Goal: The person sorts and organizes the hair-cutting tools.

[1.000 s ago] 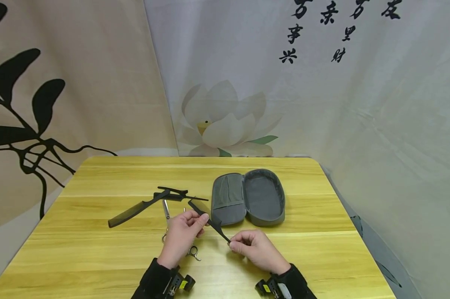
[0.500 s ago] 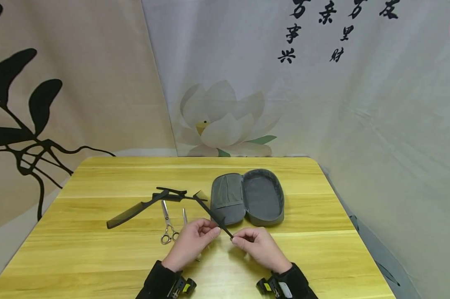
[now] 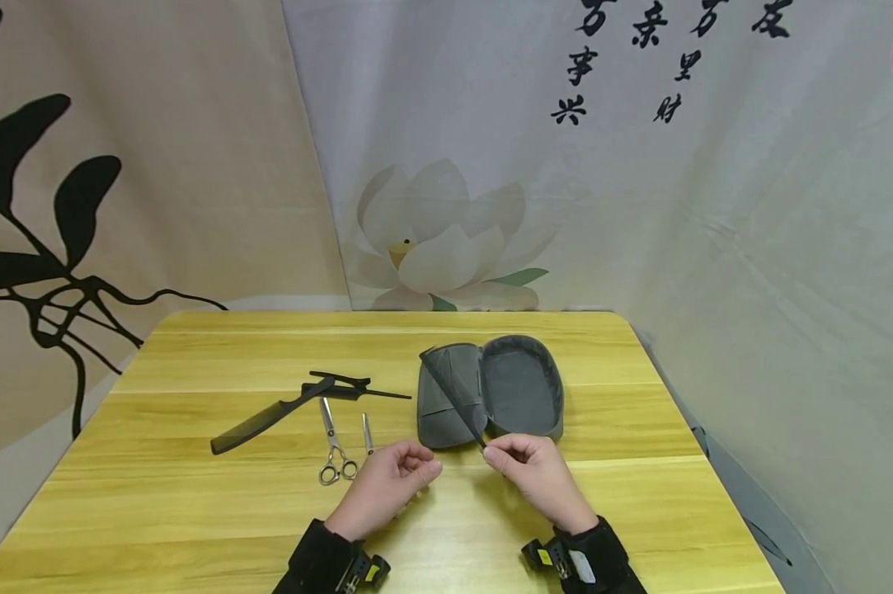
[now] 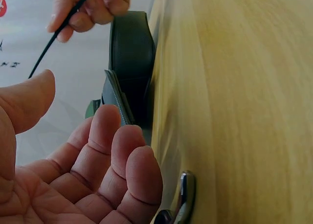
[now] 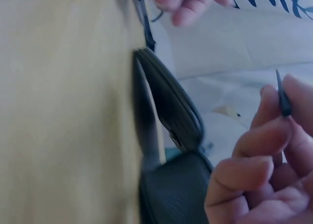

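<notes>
My right hand (image 3: 541, 478) pinches the thin end of a black comb (image 3: 453, 402) between thumb and fingers. The comb slants up and left in front of the left half of an open grey zip case (image 3: 520, 388). In the right wrist view only the comb's narrow end (image 5: 282, 99) shows between the fingers. My left hand (image 3: 392, 481) is empty, fingers loosely bent and thumb apart, as the left wrist view shows at the palm (image 4: 58, 190). It hovers near a second pair of scissors (image 3: 368, 433), whose handles it hides in the head view.
Left of the case lie a long black comb (image 3: 249, 429), a black piece with a thin tail (image 3: 345, 393) and a slim black clip-like piece (image 3: 338, 378). Silver scissors (image 3: 331, 445) lie below them. The wooden table (image 3: 639, 511) meets a printed cloth backdrop (image 3: 446, 148).
The left hand has let go of the comb. My right hand has carried it right and slightly up, from beside the case to in front of its left half.
</notes>
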Motion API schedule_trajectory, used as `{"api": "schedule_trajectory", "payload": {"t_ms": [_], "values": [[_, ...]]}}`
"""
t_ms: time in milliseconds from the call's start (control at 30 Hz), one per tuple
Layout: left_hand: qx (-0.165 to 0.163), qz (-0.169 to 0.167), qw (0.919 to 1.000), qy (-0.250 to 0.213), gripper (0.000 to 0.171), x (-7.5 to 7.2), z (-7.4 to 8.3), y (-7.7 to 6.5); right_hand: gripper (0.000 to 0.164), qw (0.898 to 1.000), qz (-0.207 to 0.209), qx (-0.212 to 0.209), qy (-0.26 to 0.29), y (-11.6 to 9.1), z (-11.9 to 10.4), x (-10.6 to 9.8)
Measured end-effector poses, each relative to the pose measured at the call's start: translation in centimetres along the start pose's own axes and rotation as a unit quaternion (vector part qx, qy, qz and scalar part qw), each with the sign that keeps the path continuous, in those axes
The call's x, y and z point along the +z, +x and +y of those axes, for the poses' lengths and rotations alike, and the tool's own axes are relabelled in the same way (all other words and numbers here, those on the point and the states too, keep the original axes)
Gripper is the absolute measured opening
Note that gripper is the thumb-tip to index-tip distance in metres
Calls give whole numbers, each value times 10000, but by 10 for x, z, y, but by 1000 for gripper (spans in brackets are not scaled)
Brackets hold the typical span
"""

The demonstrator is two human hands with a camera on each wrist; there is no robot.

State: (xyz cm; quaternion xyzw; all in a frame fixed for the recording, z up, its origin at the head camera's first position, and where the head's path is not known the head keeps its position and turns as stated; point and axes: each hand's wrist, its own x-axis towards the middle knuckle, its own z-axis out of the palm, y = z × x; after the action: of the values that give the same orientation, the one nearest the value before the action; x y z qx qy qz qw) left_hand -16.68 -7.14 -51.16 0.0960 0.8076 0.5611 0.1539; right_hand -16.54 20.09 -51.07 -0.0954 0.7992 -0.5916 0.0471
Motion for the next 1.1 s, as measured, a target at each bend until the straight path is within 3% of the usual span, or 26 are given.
{"api": "schedule_trajectory", "payload": {"t_ms": [267, 500, 800, 1100], "values": [[-34, -64, 9999, 110, 39, -1, -4, -1, 32, 9942, 987, 379, 216, 0, -11, -25], [-9, -42, 9999, 128, 37, -3, -6, -1, 34, 9844, 1590, 579, -480, 4, -15, -49], [1, 56, 9991, 425, 37, -1, -6, 0, 24, 9654, 1450, 279, -2150, 19, -14, -67], [16, 45, 9984, 570, 35, 2, -4, -2, 17, 9468, 1240, 111, -2967, 24, -19, -62]]}}
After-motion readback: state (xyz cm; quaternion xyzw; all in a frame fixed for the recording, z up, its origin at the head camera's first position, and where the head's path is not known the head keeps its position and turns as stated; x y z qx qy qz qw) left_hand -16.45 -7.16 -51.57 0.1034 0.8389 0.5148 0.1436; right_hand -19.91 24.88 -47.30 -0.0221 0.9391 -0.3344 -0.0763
